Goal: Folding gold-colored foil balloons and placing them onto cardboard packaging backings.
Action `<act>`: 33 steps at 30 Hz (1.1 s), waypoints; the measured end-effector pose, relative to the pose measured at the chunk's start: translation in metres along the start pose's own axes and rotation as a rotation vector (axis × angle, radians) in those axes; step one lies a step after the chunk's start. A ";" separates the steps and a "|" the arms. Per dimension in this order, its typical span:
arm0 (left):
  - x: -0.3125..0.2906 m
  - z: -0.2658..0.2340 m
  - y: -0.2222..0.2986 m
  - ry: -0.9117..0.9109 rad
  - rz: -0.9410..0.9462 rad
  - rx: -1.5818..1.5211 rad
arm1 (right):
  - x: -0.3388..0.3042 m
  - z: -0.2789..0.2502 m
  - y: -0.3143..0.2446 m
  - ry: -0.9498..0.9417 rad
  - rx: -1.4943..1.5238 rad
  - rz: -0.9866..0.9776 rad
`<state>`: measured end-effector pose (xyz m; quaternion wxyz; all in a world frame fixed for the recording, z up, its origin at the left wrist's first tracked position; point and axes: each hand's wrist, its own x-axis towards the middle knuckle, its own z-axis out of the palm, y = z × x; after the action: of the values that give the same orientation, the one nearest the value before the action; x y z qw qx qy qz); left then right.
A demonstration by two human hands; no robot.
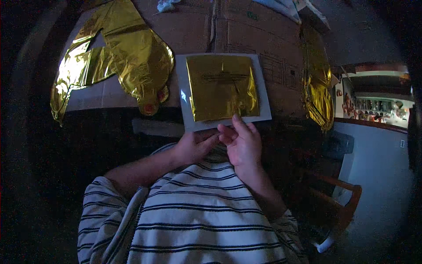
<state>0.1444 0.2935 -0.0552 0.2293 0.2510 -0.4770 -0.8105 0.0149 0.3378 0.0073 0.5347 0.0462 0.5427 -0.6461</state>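
Note:
A flat square of folded gold foil (224,86) lies on a larger pale sheet (262,100) straight in front of me. Just below the sheet's near edge is my right hand (244,143), palm partly showing and fingers apart. One of its fingertips reaches the foil's lower edge. Beside it on the left, my left hand (195,147) is closed, its fingers curled toward the right hand. What those fingers hold, if anything, is too dark to make out. The two hands nearly meet in front of my striped shirt.
Flattened brown cardboard (281,48) covers the surface. A large shiny gold foil balloon (132,48) lies at the left, and another gold foil piece (318,92) hangs over the right edge. A wooden chair (349,204) stands at the lower right, near a pale wall (378,176).

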 end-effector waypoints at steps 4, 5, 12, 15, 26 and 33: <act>-0.003 -0.003 0.020 -0.036 -0.093 0.186 | 0.000 0.006 -0.001 0.024 -0.007 0.000; -0.002 -0.006 0.022 -0.058 -0.132 0.216 | -0.001 0.009 -0.002 0.042 -0.017 0.011; -0.009 -0.009 0.027 -0.119 -0.096 0.051 | 0.000 -0.023 -0.036 -0.174 -0.628 0.121; -0.008 -0.009 0.029 -0.075 -0.337 0.014 | -0.006 -0.051 -0.074 -0.305 -1.043 0.204; -0.035 -0.048 0.068 0.131 -0.322 0.026 | 0.058 -0.112 -0.037 -0.445 -0.189 0.052; -0.038 -0.038 0.058 0.364 -0.164 0.177 | 0.031 -0.098 -0.042 -0.380 -0.459 0.001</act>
<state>0.2054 0.2665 -0.0124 0.2221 0.4502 -0.4751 -0.7227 -0.0804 0.3852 -0.0248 0.6234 -0.1975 0.5646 -0.5035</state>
